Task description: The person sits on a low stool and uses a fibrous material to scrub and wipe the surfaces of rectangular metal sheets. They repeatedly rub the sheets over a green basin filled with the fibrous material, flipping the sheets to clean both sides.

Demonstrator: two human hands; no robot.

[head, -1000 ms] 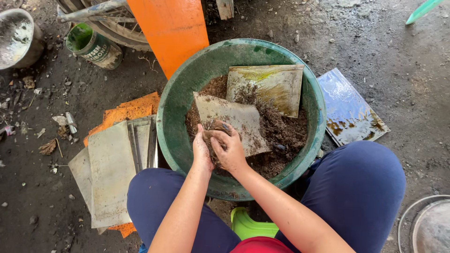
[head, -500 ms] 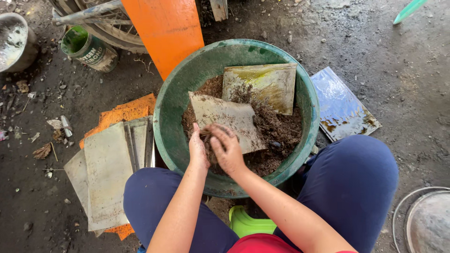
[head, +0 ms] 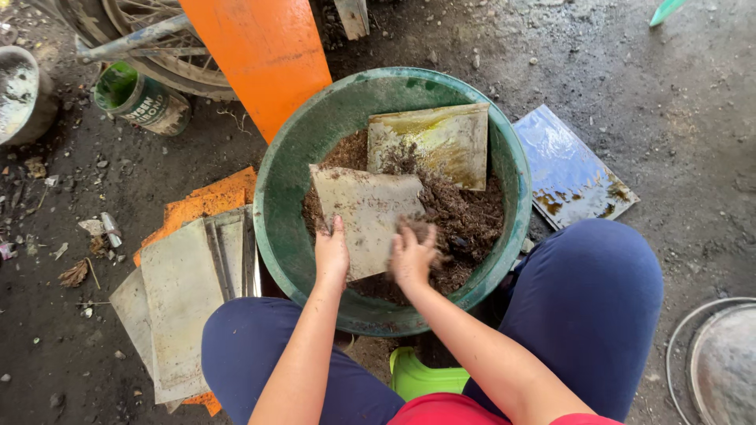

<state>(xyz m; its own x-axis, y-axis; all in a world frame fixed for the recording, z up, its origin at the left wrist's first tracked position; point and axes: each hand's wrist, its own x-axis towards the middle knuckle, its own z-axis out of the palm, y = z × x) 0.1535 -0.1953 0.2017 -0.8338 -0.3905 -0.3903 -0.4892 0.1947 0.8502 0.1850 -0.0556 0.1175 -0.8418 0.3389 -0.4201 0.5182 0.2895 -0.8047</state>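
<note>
Green basin is crowding our hands: left hand grasping the grey bag, right hand clenching soil; blue sheet lying at three o'clock.

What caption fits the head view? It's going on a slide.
Seated person's left hand steadies a grey bag in a green basin while the right hand scoops brown soil.

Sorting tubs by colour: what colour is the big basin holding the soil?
Green basin, seen clearly in the head view.
</note>
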